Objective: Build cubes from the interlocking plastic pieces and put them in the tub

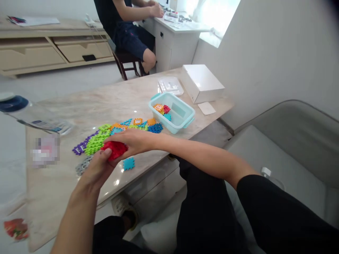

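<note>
Between my left hand [102, 165] and my right hand [135, 141] is a stack of red interlocking tiles [116, 150], gripped from both sides above the table's near edge. Behind it lie green tiles [95, 143], purple tiles [82, 145] and dark blue tiles [155, 128]. Grey gear-shaped pieces [84, 164] rest beside my left wrist, partly covered by it. A single light blue tile [129, 163] lies just below my right hand. The teal plastic box [182, 121] beyond my right forearm contains a few orange, red and blue pieces.
A clear lid [170, 86] and a white carton [203, 79] stand at the table's far right, near a white square card [207, 108]. A large clear bottle [34, 113] is at the left. Another person [127, 31] sits at a white desk [176, 38] beyond.
</note>
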### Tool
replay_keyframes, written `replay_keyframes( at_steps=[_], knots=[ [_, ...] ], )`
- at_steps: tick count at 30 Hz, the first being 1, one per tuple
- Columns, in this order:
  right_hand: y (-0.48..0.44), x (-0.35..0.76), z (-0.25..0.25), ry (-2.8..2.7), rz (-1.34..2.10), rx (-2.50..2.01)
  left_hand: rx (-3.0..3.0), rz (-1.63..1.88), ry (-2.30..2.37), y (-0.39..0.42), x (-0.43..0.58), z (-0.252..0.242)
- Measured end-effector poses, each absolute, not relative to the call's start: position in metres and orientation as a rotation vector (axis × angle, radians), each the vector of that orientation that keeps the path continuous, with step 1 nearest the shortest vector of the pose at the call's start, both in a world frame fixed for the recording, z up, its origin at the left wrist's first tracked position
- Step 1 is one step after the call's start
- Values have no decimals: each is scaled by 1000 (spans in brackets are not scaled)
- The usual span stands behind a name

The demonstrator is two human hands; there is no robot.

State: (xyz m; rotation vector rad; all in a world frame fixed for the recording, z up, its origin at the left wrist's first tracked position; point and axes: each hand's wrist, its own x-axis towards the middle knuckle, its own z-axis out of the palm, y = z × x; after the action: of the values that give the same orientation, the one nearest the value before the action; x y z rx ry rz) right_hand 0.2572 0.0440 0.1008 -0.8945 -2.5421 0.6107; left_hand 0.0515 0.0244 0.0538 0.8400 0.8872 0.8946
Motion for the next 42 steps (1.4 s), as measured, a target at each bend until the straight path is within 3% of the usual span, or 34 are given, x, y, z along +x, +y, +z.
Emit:
replay_keyframes(
  at_steps=[20,31,42],
  knots=[
    [21,222,67,-2442,495,-1100,1189,1124,1186,-9,36,43],
    [32,203,72,-1699,1532,-1173,964,1167,1132,-1,-8,46],
    [27,213,77,-1484,1647,-1118,1045,1120,1173,-3,7,52]
  ],
)
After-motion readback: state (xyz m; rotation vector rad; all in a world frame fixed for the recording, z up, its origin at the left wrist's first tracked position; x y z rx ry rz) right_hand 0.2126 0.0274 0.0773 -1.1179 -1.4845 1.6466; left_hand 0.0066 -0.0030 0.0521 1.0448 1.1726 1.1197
